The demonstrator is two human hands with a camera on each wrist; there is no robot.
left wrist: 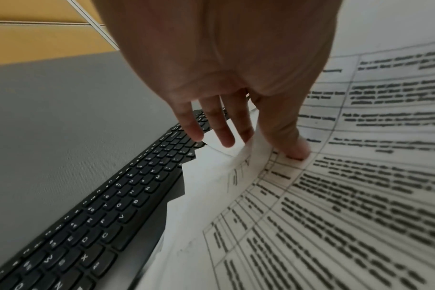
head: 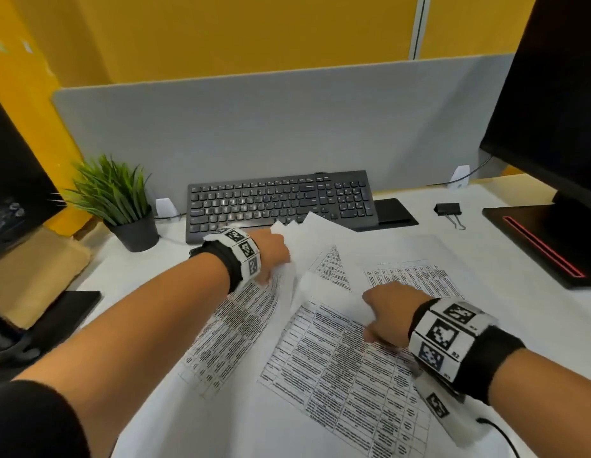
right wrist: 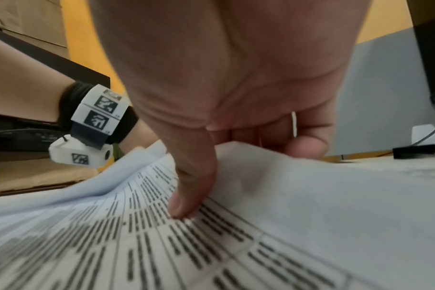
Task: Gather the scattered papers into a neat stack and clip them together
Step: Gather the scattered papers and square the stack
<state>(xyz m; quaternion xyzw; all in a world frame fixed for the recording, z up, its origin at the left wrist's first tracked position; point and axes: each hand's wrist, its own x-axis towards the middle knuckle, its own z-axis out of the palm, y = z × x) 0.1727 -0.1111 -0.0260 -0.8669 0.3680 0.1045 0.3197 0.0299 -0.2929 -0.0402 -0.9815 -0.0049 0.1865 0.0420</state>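
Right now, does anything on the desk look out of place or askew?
Yes. The papers lie fanned at different angles, some raised over the keyboard edge. The binder clip sits apart, unused, near the monitor base.

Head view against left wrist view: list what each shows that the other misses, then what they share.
Only the head view shows the binder clip, potted plant, right hand and monitor. Only the left wrist view shows the thumb and fingers pinching a lifted sheet's edge. Both show the left hand, keyboard and printed papers.
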